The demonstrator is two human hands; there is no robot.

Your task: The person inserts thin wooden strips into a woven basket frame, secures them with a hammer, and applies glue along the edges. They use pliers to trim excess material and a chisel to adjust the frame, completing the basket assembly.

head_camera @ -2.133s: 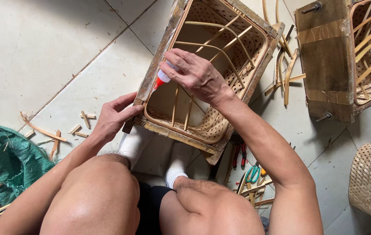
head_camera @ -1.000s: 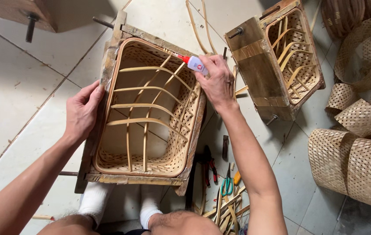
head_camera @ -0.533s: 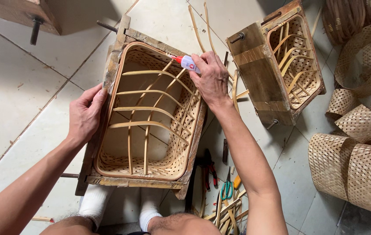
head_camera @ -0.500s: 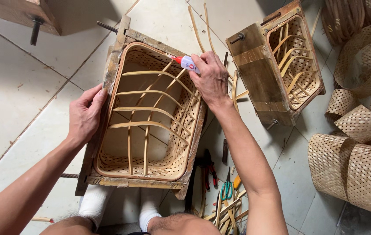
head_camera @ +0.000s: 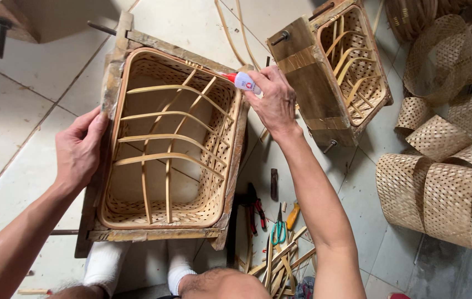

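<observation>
A woven bamboo basket (head_camera: 136,213) sits inside a worn wooden frame (head_camera: 236,160) on the tiled floor, crossed by thin bamboo ribs. My left hand (head_camera: 80,150) lies flat against the frame's left side, steadying it. My right hand (head_camera: 276,99) grips a small white glue bottle (head_camera: 244,82) with a red tip, its nozzle pointing at the basket's upper right rim. My socked feet (head_camera: 136,266) rest at the frame's near end.
A second wooden frame with a basket (head_camera: 333,72) stands at the upper right. Loose woven bamboo bands (head_camera: 440,160) lie at the right. Pliers, scissors and bamboo offcuts (head_camera: 274,238) lie on the floor beside the frame. Another wooden block (head_camera: 3,19) is at top left.
The view has shifted from the side to above the basket. My right hand with the glue bottle has moved along the top right rim; my left hand slid down the frame's left side.
</observation>
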